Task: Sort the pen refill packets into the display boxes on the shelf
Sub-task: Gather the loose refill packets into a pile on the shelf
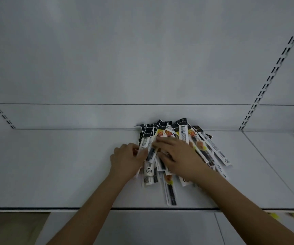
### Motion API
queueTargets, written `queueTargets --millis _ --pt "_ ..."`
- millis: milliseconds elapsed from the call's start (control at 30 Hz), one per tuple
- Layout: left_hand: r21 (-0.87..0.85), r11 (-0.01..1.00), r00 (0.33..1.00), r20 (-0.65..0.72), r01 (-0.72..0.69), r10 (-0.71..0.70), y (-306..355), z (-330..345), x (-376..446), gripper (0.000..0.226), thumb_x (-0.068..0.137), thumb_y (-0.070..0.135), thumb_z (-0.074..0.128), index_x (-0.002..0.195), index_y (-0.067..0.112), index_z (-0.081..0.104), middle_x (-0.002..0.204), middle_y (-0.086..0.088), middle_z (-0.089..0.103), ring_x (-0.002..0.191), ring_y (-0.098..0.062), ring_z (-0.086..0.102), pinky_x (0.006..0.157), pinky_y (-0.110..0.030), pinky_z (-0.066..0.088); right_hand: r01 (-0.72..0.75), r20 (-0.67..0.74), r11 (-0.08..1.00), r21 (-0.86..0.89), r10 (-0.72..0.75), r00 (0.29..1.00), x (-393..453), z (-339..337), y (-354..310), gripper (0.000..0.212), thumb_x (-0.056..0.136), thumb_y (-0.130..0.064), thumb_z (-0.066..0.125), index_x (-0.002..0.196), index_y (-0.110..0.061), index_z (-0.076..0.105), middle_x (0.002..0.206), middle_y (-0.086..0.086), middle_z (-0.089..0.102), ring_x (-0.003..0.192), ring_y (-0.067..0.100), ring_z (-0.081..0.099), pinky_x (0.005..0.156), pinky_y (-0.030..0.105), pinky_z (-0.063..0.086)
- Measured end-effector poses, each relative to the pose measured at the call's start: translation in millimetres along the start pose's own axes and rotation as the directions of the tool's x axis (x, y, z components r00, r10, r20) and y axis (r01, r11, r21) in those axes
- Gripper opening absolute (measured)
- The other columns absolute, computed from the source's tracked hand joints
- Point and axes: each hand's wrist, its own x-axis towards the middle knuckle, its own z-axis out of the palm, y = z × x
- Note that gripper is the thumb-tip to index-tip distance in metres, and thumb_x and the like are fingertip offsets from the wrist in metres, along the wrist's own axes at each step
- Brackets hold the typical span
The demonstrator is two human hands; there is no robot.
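Head view: your two bare hands work a fanned heap of long, narrow white-and-black plastic pen refill packets (183,149), which lies on the flat white metal shelf (54,165) with its far ends against the white back panel (142,59), right of centre. Your left hand (125,160) has its thumb and fingers curled on the left edge of the heap, pinching a white packet with a dark refill (147,147) that tilts up out of the pile. Your right hand (178,154) lies palm-down on the middle of the heap, fingers nearly straight and spread, pressing the packets flat. No display boxes show here; blurred objects at the shelf's far edges cannot be identified. The step in hand appears to be separating packets by kind. To do it well, keep the right hand's flat pressure on the heap while the left draws one packet clear, so that its slippery neighbours do not slide with it. Read the printed header before you lift, since the yellow-and-orange printed packets (194,137) are mixed among the plain ones. One long packet (171,191) juts toward the shelf's front edge (36,208); gather it in before it is knocked off.
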Motion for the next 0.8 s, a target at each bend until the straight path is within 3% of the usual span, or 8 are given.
queueTargets --millis 133,267,367,433,500,567,800 --pt "-0.036 0.999 0.997 0.074 -0.028 0.03 5 -2 -1 0.059 0.071 0.078 0.058 0.105 0.029 0.06 0.098 0.009 0.065 0.097 -0.016 0.06 0.091 -0.042 0.048 -0.034 0.051 0.985 0.169 0.026 0.998 -2 0 -1 0.05 0.099 -0.037 0.037 0.148 -0.029 0.034 0.147 -0.006 0.047 0.135 0.012 0.042 0.111 0.043 0.037" --pt "-0.208 0.978 0.989 0.145 0.013 0.018 6 -12 1 0.041 0.078 0.056 0.073 0.098 0.024 0.056 0.085 0.006 0.065 0.073 -0.014 0.065 0.076 -0.039 0.056 -0.085 0.073 0.903 0.421 0.06 0.996 -5 -8 -3 0.05 0.102 -0.02 0.042 0.151 -0.028 0.031 0.147 -0.013 0.046 0.131 0.003 0.047 0.108 0.027 0.041" --pt "-0.284 0.958 0.984 0.177 0.037 0.014 5 -23 4 0.031 0.084 0.034 0.074 0.1 0.02 0.053 0.089 0.0 0.063 0.067 -0.012 0.058 0.059 -0.029 0.048 -0.046 0.043 0.936 0.348 0.033 0.999 -4 -5 -2 0.056 0.1 -0.027 0.044 0.153 -0.032 0.024 0.147 -0.01 0.048 0.132 0.006 0.046 0.11 0.029 0.038" --pt "-0.271 0.962 0.987 0.162 0.036 0.009 2 -28 7 0.027 0.086 0.026 0.072 0.104 0.021 0.053 0.098 -0.002 0.064 0.077 -0.013 0.059 0.063 -0.029 0.046 -0.028 0.024 0.955 0.296 0.022 0.999 -4 -1 0 0.058 0.1 -0.034 0.044 0.153 -0.031 0.021 0.143 -0.004 0.052 0.131 0.008 0.046 0.111 0.032 0.037" --pt "-0.288 0.956 0.985 0.17 0.054 -0.004 0 -32 7 0.026 0.089 0.022 0.068 0.111 0.019 0.054 0.103 -0.002 0.063 0.084 -0.016 0.059 0.064 -0.029 0.043 -0.018 0.007 0.961 0.275 0.017 1.0 -4 2 2 0.058 0.101 -0.035 0.044 0.154 -0.028 0.022 0.147 -0.01 0.046 0.133 0.006 0.043 0.114 0.032 0.033" --pt "-0.295 0.954 0.987 0.163 0.06 -0.012 -1 -35 7 0.024 0.092 0.019 0.062 0.115 0.016 0.054 0.102 -0.004 0.062 0.083 -0.018 0.058 0.065 -0.029 0.043 -0.012 -0.005 0.965 0.262 0.014 1.0 -5 2 3 0.057 0.101 -0.034 0.045 0.153 -0.027 0.023 0.149 -0.015 0.042 0.135 0.003 0.04 0.114 0.03 0.031" --pt "-0.414 0.906 0.99 0.138 0.09 -0.035 -8 -44 4 0.031 0.093 0.01 0.057 0.122 0.016 0.05 0.103 -0.005 0.062 0.086 -0.016 0.059 0.062 -0.023 0.044 -0.003 -0.013 0.974 0.228 0.006 1.0 -5 -1 -3 0.053 0.102 -0.035 0.042 0.152 -0.022 0.029 0.148 -0.007 0.045 0.136 0.006 0.039 0.109 0.02 0.023"
